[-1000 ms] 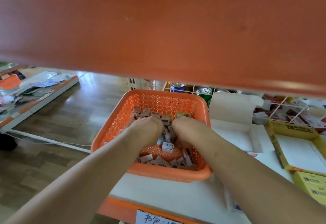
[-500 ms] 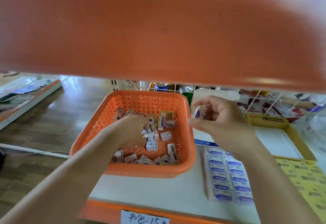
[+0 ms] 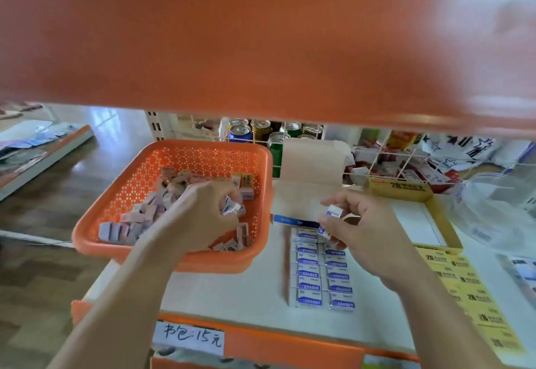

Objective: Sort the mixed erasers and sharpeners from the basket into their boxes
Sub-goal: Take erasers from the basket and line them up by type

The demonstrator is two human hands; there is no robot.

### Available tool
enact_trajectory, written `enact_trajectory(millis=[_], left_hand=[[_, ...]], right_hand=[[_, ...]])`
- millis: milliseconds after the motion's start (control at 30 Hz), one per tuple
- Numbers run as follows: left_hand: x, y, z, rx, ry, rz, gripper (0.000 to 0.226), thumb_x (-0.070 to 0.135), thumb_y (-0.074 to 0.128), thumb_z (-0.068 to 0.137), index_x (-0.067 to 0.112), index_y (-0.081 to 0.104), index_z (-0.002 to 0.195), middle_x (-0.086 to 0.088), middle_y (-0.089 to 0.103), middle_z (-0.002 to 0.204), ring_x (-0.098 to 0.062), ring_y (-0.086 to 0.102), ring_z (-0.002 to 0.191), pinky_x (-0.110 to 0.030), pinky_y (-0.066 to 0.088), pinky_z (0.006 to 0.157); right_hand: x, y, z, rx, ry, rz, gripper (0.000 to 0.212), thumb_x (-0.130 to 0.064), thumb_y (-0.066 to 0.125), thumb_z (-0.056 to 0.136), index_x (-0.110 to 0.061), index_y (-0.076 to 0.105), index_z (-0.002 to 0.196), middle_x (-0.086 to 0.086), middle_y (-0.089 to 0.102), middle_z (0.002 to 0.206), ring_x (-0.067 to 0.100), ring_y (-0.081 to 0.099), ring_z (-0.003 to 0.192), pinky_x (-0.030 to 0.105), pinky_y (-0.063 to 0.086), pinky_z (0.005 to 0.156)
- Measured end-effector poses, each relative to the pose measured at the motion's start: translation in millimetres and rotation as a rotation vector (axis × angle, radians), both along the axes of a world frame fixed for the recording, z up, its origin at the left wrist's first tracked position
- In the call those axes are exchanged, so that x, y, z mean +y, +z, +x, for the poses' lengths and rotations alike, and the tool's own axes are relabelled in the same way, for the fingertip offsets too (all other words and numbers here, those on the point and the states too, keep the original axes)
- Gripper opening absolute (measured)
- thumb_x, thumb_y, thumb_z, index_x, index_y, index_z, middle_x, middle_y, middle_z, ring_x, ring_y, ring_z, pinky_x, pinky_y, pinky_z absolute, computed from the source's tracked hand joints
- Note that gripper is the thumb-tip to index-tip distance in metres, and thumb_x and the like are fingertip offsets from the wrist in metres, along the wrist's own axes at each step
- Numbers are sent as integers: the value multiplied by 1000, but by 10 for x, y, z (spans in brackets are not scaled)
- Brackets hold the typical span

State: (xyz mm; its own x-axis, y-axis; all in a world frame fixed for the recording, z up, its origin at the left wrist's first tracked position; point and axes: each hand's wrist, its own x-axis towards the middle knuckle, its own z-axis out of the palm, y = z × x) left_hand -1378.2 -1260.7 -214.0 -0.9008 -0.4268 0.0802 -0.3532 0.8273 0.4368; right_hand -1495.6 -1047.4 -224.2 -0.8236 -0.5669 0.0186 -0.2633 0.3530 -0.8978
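An orange perforated basket (image 3: 136, 183) sits on the white shelf, holding several small erasers (image 3: 145, 214) and boxed pieces. My left hand (image 3: 206, 214) reaches into the basket and curls round a few white and blue erasers (image 3: 232, 207). To the right lies an open white eraser box (image 3: 307, 275) with two rows of blue-labelled erasers inside. My right hand (image 3: 356, 232) hovers over the box's far end, pinching two white and blue erasers (image 3: 333, 212) between thumb and fingers.
An orange shelf board (image 3: 261, 43) above blocks the upper view. A yellow open box (image 3: 435, 214) lies at the right, its yellow lid (image 3: 475, 299) in front. Drink cans (image 3: 246, 132) stand behind a wire rack. A handwritten price label (image 3: 188, 336) marks the shelf's front edge.
My right hand came out of the basket with erasers and has moved down over the eraser box. My left hand stays in the basket, gathering erasers. The view has shifted right.
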Motion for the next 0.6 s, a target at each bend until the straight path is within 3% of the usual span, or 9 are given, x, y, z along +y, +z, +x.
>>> enact_trajectory(millis=[100, 200, 267, 367, 467, 600], left_hand=[[77, -55, 29, 24, 58, -2, 24, 18, 62, 84, 30, 66, 105, 13, 50, 100, -3, 45, 84, -6, 27, 60], [123, -8, 59, 81, 104, 3, 28, 20, 62, 85, 30, 64, 111, 15, 57, 91, 0, 52, 78, -6, 32, 58], [226, 50, 81, 174, 123, 57, 31, 21, 63, 86, 33, 63, 113, 19, 63, 84, 3, 61, 74, -6, 42, 55], [487, 127, 70, 335, 125, 156, 25, 25, 71, 81, 38, 63, 100, 23, 61, 73, 17, 57, 74, 1, 40, 61], [818, 162, 13, 435, 78, 297, 22, 26, 73, 80, 36, 64, 98, 16, 63, 70, 8, 60, 68, -4, 46, 61], [1187, 15, -141, 372, -16, 452, 28, 31, 71, 81, 38, 65, 107, 12, 70, 83, 6, 66, 73, -16, 56, 71]], right_hand=[[-13, -49, 26, 9, 43, 29, 15, -24, 70, 85, -37, 64, 88, 0, 62, 83, 18, 65, 65, 45, 57, 68], [-28, -97, 36, 14, 76, 40, 15, -24, 69, 85, -38, 63, 88, 0, 61, 83, 21, 66, 71, 47, 57, 71], [-10, -122, 25, -1, 80, 26, 21, -19, 66, 87, -40, 63, 87, -3, 62, 85, 21, 67, 74, 44, 58, 73], [53, -152, -17, 0, 90, 36, 30, -11, 58, 91, -41, 62, 88, -5, 66, 92, 13, 68, 77, 32, 57, 71], [145, -164, -64, -59, 87, -12, 35, -6, 55, 92, -40, 62, 89, -5, 70, 89, 12, 70, 81, 35, 57, 79], [291, -178, -102, -55, 67, -53, 33, -7, 57, 92, -39, 63, 92, -2, 69, 86, 16, 70, 79, 39, 58, 79]])
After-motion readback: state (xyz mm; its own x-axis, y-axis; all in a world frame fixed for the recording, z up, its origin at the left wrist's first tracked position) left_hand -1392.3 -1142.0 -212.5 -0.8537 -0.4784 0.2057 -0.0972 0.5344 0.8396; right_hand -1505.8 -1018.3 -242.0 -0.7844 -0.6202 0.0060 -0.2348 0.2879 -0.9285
